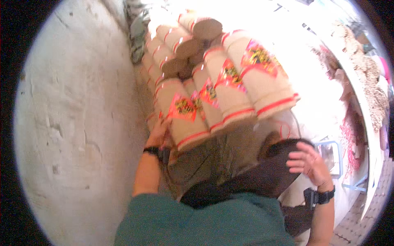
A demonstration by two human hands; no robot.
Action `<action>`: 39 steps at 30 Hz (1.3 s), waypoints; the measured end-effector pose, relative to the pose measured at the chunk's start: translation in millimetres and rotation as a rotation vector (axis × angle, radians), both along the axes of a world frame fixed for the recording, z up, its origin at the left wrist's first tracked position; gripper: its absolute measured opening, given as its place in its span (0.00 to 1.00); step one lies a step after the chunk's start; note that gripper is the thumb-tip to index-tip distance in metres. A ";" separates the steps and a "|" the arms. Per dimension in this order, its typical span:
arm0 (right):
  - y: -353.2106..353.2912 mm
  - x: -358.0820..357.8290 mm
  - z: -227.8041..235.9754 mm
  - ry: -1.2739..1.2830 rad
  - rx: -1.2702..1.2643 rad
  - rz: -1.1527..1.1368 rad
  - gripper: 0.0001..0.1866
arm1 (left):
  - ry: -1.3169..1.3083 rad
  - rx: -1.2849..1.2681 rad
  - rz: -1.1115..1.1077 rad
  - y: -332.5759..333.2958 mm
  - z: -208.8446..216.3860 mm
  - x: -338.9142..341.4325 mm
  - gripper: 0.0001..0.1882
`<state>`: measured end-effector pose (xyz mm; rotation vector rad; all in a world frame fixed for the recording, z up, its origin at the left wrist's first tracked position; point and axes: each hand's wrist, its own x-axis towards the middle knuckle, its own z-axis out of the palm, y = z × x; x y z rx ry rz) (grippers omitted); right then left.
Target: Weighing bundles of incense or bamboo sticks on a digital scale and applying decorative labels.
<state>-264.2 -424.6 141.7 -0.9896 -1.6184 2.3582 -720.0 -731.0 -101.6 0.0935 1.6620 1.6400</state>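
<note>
Several tan paper-wrapped cylinders [186, 129] with red bands and red diamond labels lie stacked in front of me. Some farther ones show dark brown round ends [207, 28]. My left hand [160, 130] rests against the left side of the nearest left cylinder, fingers stretched along it and partly hidden. To the right of the stack, my right hand [310, 163] is raised, fingers apart, holding nothing. A larger cylinder [264, 78] lies at the stack's right side, its label facing up.
A pale, stained wall [78, 110] rises close on my left. My dark-clad leg [254, 178] is bent below the stack. On the right are a blue-rimmed clear object [330, 158], pink-red strands [350, 143] and a curved white edge [371, 176].
</note>
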 end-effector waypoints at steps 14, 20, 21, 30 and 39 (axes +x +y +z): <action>-9.6 78.6 25.6 0.103 0.047 -0.156 0.27 | 0.722 0.005 -0.045 88.2 188.3 54.4 0.26; -35.9 151.6 20.1 0.362 0.045 -0.333 0.30 | 0.331 0.529 -0.574 147.2 306.0 175.2 0.20; -42.7 164.9 18.9 0.390 0.102 -0.390 0.29 | 0.230 0.624 -0.657 158.1 316.4 195.5 0.20; -124.1 286.7 19.8 0.468 0.240 -0.842 0.32 | -0.423 0.803 -1.230 269.8 344.4 356.0 0.19; -178.3 357.4 13.5 0.793 0.385 -1.104 0.32 | -0.552 0.599 -1.594 302.9 330.2 473.8 0.22</action>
